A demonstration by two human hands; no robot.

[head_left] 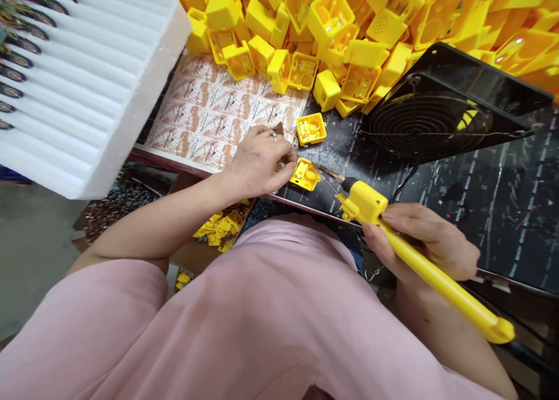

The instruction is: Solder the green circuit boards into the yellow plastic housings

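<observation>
My right hand (423, 237) is wrapped round a yellow soldering iron (419, 260), gun-shaped with a thin metal tip. That tip points left, at the right edge of a small open yellow plastic case half (305, 174) at the table's front edge. My left hand (264, 158), with a ring on one finger, is closed at the left side of this case half. Its fingertips are partly hidden, and what they pinch I cannot make out. Just behind lies a second open yellow case half (311, 129), with a thin wire beside it.
Yellow plastic cases (332, 16) are heaped along the back. A black fan (437, 109) stands at right on the dark table (480, 202). White foam tray (109, 85) with round wired parts is at left, beside printed sheets (196, 114). Below, a box holds yellow pieces (220, 228).
</observation>
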